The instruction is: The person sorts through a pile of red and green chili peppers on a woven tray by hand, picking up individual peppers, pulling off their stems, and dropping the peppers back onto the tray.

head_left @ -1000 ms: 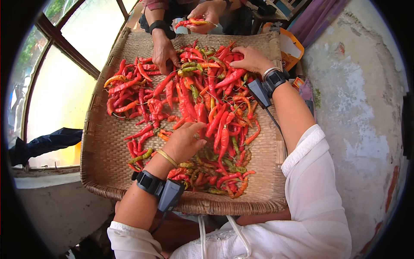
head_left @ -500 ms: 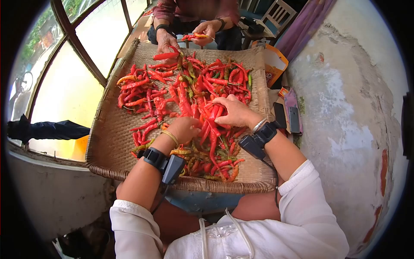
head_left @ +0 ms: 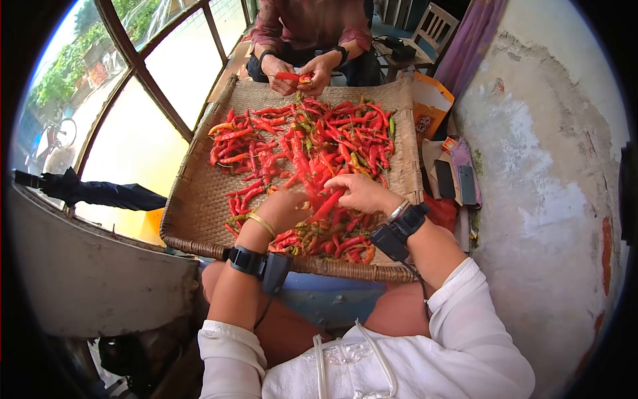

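Right hand (head_left: 365, 193): your fingers pinched a red pepper (head_left: 325, 207) over the woven tray (head_left: 199, 216) | left hand (head_left: 282, 211): finger state couldn't be told | handling: seemed light, smooth, bruisable, best held by one end

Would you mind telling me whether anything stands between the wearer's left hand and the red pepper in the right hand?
Nothing visible does: the red pepper, held in the right hand, slants toward the left hand, with the other peppers lying beneath in the woven tray.
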{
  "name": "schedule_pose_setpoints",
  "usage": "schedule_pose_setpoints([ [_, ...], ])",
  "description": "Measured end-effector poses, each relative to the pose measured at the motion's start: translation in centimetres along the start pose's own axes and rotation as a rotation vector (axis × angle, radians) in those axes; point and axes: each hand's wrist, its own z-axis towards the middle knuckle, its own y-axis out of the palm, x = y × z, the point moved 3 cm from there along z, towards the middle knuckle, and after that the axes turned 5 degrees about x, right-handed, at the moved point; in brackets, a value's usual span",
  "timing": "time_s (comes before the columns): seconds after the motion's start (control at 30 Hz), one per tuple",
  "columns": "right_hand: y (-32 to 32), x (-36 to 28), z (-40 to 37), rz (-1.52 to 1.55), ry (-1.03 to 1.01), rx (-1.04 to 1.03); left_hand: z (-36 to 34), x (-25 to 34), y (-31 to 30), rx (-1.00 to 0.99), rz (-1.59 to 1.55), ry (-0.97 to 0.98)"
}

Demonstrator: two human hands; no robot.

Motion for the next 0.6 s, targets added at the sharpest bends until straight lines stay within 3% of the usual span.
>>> schedule_pose_setpoints([
  [0.07,-1.1,0.4,0.3,0.190,0.166,0.009,0.1,-0.7,0.2,-0.043,0.042,-0.056],
  [0.2,-3.2,0.5,1.2,0.164,0.084,0.206,2.3,-2.1,-0.3,0.024,0.070,-0.060],
  [0.3,-2.7,0.8,1.6,0.328,0.136,0.322,4.3,-1.7,-0.9,0.218,-0.085,-0.083],
  [0.33,-2.1,1.1,1.7,0.341,0.144,0.315,4.5,-1.4,-0.6,0.205,-0.084,-0.094],
  [0.4,-1.3,0.9,2.0,0.359,0.015,0.353,4.4,-1.0,-0.1,0.195,-0.480,-0.255],
  [0.6,-1.0,0.8,2.1,0.252,-0.027,0.346,3.8,-0.5,1.6,0.034,-0.361,-0.170],
])
